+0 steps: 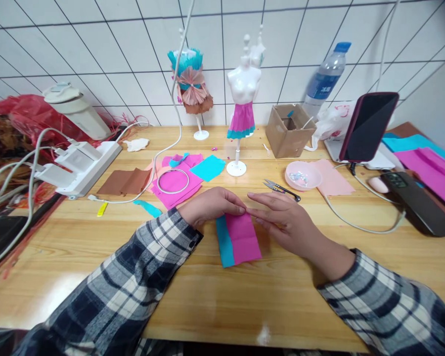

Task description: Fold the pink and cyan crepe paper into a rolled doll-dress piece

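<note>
A folded piece of magenta paper with a blue strip along its left edge (239, 240) lies on the wooden table (207, 301) in front of me. My left hand (211, 205) rests on its top edge, fingers curled and pressing the paper down. My right hand (282, 217) lies flat beside it, fingers stretched out, fingertips touching the paper's top right corner. Both sleeves are dark plaid.
Behind the hands: small scissors (282, 189), a pink bowl (303, 175), a cardboard box (289, 129), two mannequins in paper skirts (241, 99), loose magenta, blue and brown paper sheets (178, 180), a wire ring. A power strip (79, 165) sits left; phones and a bottle are right.
</note>
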Available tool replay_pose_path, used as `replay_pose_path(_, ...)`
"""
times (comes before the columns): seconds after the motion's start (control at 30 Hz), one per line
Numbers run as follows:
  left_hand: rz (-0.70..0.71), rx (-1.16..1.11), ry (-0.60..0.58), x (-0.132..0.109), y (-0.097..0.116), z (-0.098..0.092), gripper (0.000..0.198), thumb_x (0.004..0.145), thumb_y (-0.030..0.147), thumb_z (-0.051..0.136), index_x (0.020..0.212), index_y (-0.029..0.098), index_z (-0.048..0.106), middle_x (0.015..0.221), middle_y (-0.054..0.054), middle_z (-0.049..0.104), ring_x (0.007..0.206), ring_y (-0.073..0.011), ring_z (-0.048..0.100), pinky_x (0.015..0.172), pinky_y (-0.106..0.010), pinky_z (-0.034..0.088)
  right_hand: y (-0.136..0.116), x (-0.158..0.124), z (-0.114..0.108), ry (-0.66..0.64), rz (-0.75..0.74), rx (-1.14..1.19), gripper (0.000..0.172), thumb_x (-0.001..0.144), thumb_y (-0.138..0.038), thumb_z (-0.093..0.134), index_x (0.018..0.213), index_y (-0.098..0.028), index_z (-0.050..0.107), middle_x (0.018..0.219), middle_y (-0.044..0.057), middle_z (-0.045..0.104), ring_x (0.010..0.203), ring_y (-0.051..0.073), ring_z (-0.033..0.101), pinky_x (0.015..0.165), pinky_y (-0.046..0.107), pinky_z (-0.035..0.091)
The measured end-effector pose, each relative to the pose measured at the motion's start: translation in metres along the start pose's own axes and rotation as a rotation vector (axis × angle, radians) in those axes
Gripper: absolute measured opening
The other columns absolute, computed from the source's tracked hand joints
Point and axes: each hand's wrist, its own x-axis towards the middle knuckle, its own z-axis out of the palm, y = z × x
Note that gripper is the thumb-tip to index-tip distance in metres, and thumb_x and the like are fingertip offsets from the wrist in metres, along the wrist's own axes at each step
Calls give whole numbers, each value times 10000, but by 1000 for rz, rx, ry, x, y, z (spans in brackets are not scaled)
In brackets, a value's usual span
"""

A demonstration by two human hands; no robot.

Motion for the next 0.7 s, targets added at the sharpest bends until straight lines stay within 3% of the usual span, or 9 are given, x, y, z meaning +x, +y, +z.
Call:
replay_pose_path(0.2, 62, 188, 10, 0, -2, -3, 77, 703, 190, 703, 739, 176, 769, 742, -2, 751, 698, -127, 636, 710, -242, 475, -2, 1, 3, 109, 203, 199, 269, 945, -233, 522, 1133, -278, 709, 1312, 36, 638, 1165, 197, 622, 990, 398, 506)
replay_pose_path(0.37, 247, 474, 73, 2, -9, 4, 178, 786, 253, 657, 902, 201, 781, 938, -24, 780, 858, -173, 689, 782, -258, 492, -2, 5, 3, 121, 382, 250, 185, 873, -299, 628, 1005, -235, 741, 1044, 46, 733, 990, 207, 672, 891, 385, 540)
replay_pose_path(0.47, 336, 558, 183, 4, -17, 11, 213, 810, 257, 626, 970, 202, 757, 861, -24, 771, 768, -168, 686, 692, -262, 495, 1, 6, 5, 96, 435, 238, 157, 842, -318, 662, 930, -230, 757, 1004, 49, 732, 966, 221, 663, 899, 418, 515)
replay_pose_path(0.7, 427, 460, 254, 5, -25, 22, 176, 769, 236, 655, 917, 190, 571, 720, 9, 712, 666, -150, 657, 597, -245, 485, 9, 7, 11, 46, 483, 243, 105, 802, -292, 701, 866, -261, 779, 1074, 39, 726, 1034, 242, 640, 977, 471, 438)
